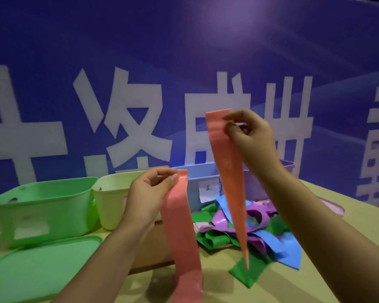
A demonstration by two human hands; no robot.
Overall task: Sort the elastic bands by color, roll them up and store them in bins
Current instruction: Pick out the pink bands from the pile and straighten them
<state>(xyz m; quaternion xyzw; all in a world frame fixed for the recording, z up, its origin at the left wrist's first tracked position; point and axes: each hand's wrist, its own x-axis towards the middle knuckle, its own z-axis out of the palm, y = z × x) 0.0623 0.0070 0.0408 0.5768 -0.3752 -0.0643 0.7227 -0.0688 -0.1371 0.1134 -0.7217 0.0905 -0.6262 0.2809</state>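
We hold a salmon-pink elastic band up in the air above the table, one end in each hand. Our left hand pinches the nearer end between thumb and curled fingers at the left, and that length hangs flat and wide down past the bottom of the view. Our right hand, higher and further right, pinches the other end the same way, and from there the band twists edge-on to a thin point low over the table (whether the two lengths join below we cannot tell). We judge this to be the start of rolling: one colour is picked out and being straightened. The next move calls for untwisting the right-hand length, then winding from one end into a tight roll. Beneath lies the heap of loose bands, green, purple and blue, tangled together. Behind it stands a pale blue bin bearing a paper label, and to the left a yellow-green bin and a green bin, with a green lid lying near us.
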